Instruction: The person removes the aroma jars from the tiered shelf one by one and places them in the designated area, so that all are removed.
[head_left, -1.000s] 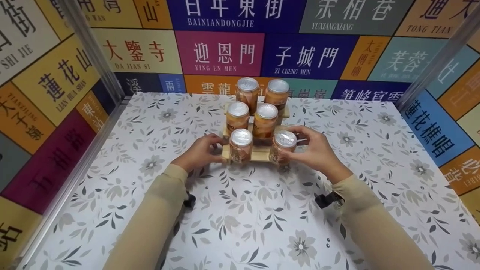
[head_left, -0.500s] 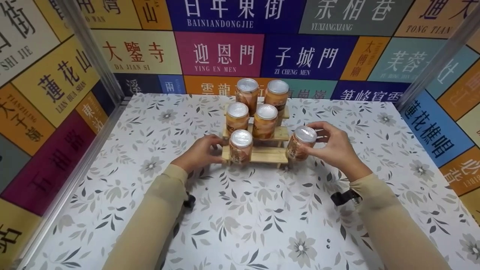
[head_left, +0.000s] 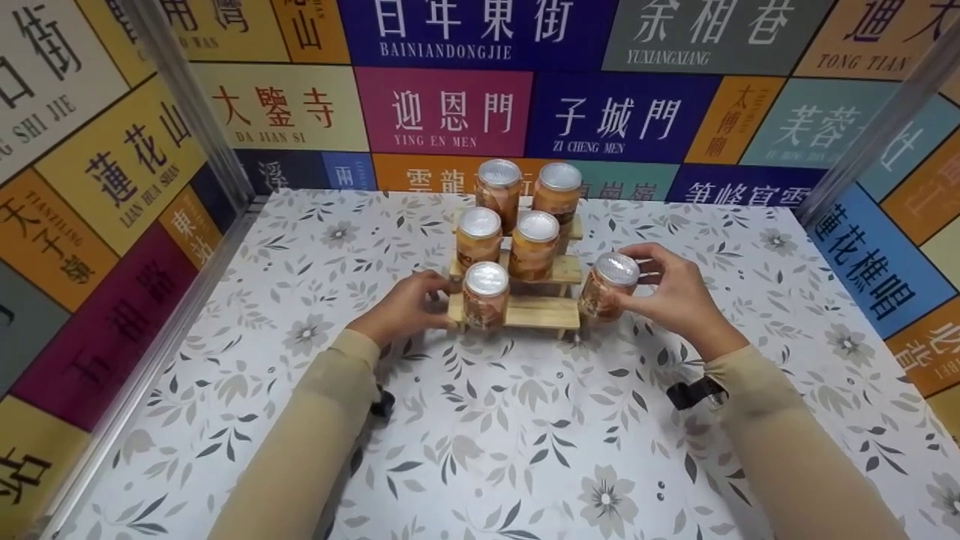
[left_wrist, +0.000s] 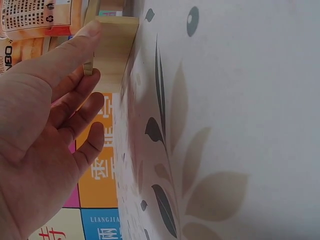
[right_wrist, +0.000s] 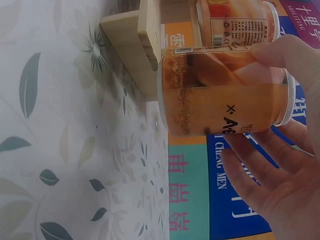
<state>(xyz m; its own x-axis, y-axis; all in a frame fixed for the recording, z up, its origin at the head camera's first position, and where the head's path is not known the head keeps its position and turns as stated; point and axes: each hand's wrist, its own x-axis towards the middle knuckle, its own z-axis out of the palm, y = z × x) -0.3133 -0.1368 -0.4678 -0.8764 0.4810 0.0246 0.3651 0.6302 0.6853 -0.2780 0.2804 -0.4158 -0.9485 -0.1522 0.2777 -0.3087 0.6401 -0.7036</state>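
Flowered counter (head_left: 465, 442) underneath: left hand (head_left: 405, 306) pinches the wooden stand (head_left: 540, 312), right hand (head_left: 675, 296) grips one can (head_left: 607, 289) so near that bumping could topple the front can (head_left: 485, 301).

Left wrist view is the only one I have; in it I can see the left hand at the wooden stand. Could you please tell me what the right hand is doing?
Observer: The right hand holds a can.
Operator: Thank you. Where exactly is it, please?
Observer: Just beyond the right end of the stand.
Operator: I understand. And how many are standing on the steps?
Observer: Five other cans.
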